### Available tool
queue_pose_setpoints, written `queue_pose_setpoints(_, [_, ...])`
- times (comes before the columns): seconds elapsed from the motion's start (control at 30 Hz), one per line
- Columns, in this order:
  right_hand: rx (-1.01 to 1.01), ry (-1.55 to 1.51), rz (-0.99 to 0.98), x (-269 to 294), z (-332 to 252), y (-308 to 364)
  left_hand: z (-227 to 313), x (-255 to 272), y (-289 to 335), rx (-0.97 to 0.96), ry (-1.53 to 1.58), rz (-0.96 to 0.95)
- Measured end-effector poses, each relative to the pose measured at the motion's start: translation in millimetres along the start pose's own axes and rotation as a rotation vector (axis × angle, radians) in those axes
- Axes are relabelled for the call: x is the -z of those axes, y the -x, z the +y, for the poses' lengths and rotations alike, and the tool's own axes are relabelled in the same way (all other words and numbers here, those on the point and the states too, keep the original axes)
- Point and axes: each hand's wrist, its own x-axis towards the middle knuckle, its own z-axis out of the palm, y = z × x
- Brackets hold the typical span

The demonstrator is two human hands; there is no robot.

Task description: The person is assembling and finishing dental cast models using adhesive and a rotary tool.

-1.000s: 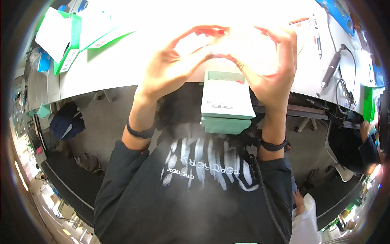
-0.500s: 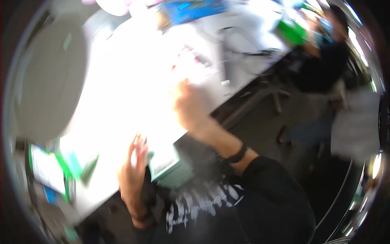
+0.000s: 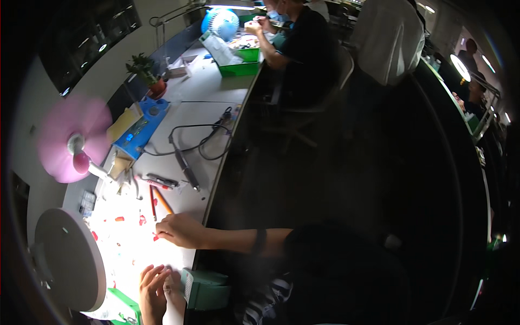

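Observation:
My right hand reaches over the brightly lit white table. Its fingertips are pinched together beside a small red piece; whether they grip it is too small to tell. Nearer to me, my left hand is raised by the table edge, its fingers loosely curved and apart, with nothing visible in them. Several more red bits lie scattered under the light. Just beyond my right hand are an orange stick and a thin dark red stick. A green box-like thing sits right of my left hand.
A round grey lamp head hangs at the left, near a pink fan. Farther along are a corded black handpiece, a blue box and a potted plant. A co-worker sits beyond, by a green tray.
The view has swung round and sharpened, bringing the far table and fans in. My left hand's fingers are still apart; my right hand is over the red bits.

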Motion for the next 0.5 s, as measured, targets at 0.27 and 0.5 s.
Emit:
queue_pose_setpoints(0.27, [-0.065, -0.070, -0.020, 2, 5, 4, 2, 8, 12, 0.060, -0.587, 0.167])
queue_pose_setpoints(0.5, [-0.165, -0.337, -0.056, 13, -4, -10, 29, -14, 24, 0.490, -0.328, 0.505])
